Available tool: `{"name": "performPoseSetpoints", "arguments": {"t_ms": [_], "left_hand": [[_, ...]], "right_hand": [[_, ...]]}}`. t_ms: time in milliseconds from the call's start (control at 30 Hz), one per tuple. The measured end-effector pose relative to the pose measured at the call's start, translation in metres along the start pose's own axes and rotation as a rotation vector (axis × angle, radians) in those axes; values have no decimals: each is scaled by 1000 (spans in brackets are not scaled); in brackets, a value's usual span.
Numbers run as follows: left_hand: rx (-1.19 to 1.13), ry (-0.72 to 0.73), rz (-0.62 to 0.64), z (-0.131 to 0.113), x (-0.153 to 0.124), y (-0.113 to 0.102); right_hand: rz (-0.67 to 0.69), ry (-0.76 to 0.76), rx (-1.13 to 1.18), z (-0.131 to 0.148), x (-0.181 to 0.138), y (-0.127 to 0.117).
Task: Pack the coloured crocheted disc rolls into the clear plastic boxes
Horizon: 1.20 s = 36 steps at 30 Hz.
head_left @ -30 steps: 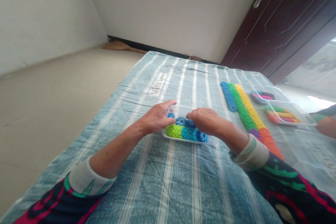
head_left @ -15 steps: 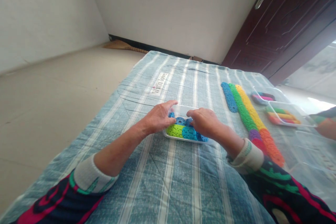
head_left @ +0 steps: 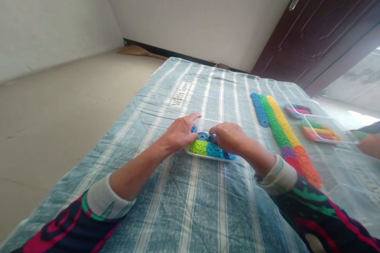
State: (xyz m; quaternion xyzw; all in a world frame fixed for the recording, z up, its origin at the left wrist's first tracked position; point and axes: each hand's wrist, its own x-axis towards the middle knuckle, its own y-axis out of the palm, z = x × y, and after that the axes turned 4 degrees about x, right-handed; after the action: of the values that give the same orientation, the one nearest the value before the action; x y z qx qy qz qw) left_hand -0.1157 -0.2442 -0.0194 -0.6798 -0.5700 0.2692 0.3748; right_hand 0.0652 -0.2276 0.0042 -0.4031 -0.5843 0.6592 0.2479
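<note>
A small clear plastic tray point(head_left: 204, 122) lies on the striped blue cloth point(head_left: 190, 201). It holds rows of toothed plastic discs, lime green point(head_left: 197, 147) at the front left, then light blue point(head_left: 214, 150), with darker blue ones point(head_left: 203, 136) behind. My left hand point(head_left: 177, 134) rests on the tray's left end, fingers curled over its rim. My right hand point(head_left: 229, 137) reaches into the tray from the right, its fingertips pinched on the dark blue discs.
Long rows of blue, green, yellow, purple and orange discs point(head_left: 277, 126) lie to the right on the cloth. Two clear trays point(head_left: 325, 130) with coloured discs stand beyond them. Another person's hand point(head_left: 369, 142) shows at the right edge. A dark door point(head_left: 320, 19) is behind.
My right hand has shifted slightly left and deeper into the tray, onto the dark blue discs. The left hand stays on the tray's end.
</note>
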Motion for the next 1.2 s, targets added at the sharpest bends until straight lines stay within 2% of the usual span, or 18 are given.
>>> {"name": "performPoseSetpoints", "arguments": {"t_ms": [300, 633, 1200], "left_hand": [[82, -59, -17, -5, -1, 0], [123, -43, -16, -1, 0, 1], [141, -16, 13, -1, 0, 1]], "right_hand": [[147, -132, -88, -3, 12, -17], [177, -167, -57, -10, 12, -18], [-14, -172, -127, -4, 10, -7]]}}
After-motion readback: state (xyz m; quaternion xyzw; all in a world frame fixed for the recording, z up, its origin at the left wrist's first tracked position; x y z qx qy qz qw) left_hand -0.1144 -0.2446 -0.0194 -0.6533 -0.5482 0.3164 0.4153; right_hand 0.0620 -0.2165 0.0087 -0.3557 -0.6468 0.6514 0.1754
